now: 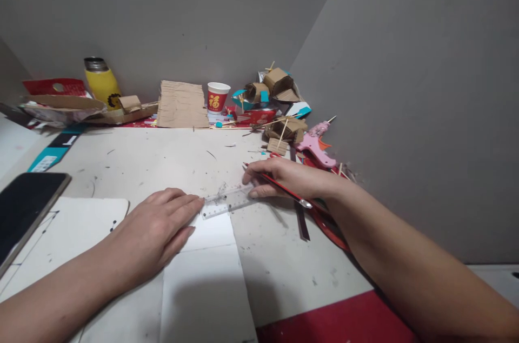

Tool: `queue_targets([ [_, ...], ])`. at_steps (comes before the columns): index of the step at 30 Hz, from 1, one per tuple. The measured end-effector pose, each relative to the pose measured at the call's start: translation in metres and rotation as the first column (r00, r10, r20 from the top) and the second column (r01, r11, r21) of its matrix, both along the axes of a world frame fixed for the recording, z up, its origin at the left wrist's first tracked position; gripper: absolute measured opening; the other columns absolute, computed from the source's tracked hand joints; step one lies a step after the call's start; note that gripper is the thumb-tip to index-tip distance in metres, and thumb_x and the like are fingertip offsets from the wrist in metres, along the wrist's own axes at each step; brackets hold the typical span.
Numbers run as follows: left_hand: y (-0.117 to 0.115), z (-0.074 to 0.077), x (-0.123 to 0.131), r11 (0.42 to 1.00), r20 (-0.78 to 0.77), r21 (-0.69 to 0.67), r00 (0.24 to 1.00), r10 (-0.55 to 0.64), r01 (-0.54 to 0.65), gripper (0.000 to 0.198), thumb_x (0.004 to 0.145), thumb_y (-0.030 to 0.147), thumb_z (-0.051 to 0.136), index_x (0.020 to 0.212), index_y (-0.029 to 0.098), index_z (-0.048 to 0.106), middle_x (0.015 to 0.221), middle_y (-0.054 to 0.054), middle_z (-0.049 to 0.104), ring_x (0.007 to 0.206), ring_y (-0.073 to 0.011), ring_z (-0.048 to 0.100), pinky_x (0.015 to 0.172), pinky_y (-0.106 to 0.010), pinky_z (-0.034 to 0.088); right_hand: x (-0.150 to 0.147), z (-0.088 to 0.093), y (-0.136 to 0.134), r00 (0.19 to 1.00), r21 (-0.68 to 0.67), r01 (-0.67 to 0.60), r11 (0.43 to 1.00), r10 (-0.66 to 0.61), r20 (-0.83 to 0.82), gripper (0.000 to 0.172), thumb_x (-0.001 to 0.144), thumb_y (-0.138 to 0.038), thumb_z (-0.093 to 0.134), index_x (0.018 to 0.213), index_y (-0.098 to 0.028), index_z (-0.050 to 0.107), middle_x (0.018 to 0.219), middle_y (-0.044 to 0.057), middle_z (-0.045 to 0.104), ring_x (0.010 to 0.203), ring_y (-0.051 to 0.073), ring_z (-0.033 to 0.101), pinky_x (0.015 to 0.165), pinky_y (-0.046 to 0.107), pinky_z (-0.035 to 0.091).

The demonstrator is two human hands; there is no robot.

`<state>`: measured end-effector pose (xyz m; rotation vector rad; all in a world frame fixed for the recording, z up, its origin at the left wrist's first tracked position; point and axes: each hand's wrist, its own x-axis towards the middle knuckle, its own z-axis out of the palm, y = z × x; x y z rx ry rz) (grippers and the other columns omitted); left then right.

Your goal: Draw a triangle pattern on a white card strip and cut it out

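Observation:
My left hand (156, 224) lies flat, fingers stretched out, on a white sheet of paper (206, 278), with its fingertips touching the left end of a clear plastic ruler (227, 200). My right hand (284, 176) is closed round a red pencil (284, 189) and its fingers rest on the ruler's right end. The ruler sits across the top edge of the paper, on a speckled white table (162, 159).
A dark phone (24, 208) lies at the left. Along the back wall stand a yellow flask (102, 83), corrugated cardboard (181, 104), a red paper cup (217, 97) and cardboard scraps (279, 88). A pink glue gun (316, 147) lies at right, red card (344, 321) in front.

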<state>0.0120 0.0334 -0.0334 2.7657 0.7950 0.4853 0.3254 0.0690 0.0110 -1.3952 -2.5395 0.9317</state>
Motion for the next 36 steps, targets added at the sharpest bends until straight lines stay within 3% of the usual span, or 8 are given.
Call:
queue_targets([
  [10,0.001,0.002,0.002,0.999,-0.031,0.033,0.999,-0.019,0.02,0.035,0.101,0.023,0.043,0.134,0.013,0.052,0.129,-0.013,0.065,0.111,-0.0302,0.055,0.092,-0.049,0.05,0.003,0.003,0.0,1.0,-0.006,-0.002,1.0,0.002,0.011,0.026,0.091,-0.044,0.06,0.096,-0.019,0.064,0.084,0.004,0.063,0.075,0.019,0.057,0.065,0.03,0.044],
  [24,0.001,-0.003,0.001,1.0,0.019,-0.006,0.999,-0.027,0.027,0.032,0.102,0.021,0.043,0.133,0.022,0.052,0.117,-0.008,0.065,0.098,-0.0247,0.057,0.081,-0.041,0.046,0.0,0.01,-0.001,0.999,-0.108,0.028,0.994,-0.024,0.038,0.034,0.091,-0.05,0.057,0.094,-0.016,0.063,0.09,0.007,0.065,0.081,0.02,0.058,0.07,0.031,0.044],
  [31,0.0,-0.003,-0.001,1.0,0.018,-0.029,1.0,-0.009,0.009,0.031,0.102,0.023,0.042,0.13,0.024,0.054,0.11,-0.008,0.063,0.094,-0.0253,0.056,0.078,-0.041,0.045,-0.003,0.012,-0.004,0.992,-0.062,0.059,0.996,-0.051,0.117,0.023,0.088,-0.04,0.062,0.094,-0.017,0.062,0.088,0.007,0.065,0.079,0.021,0.059,0.069,0.031,0.045],
  [36,0.0,-0.002,-0.002,0.999,0.01,-0.034,1.0,-0.004,0.005,0.03,0.101,0.023,0.041,0.128,0.024,0.054,0.109,-0.009,0.062,0.094,-0.0257,0.055,0.077,-0.042,0.045,-0.013,0.019,-0.015,0.967,0.066,0.037,0.997,-0.052,0.251,0.025,0.085,-0.029,0.07,0.106,-0.018,0.065,0.093,0.007,0.068,0.082,0.022,0.062,0.07,0.03,0.045],
])
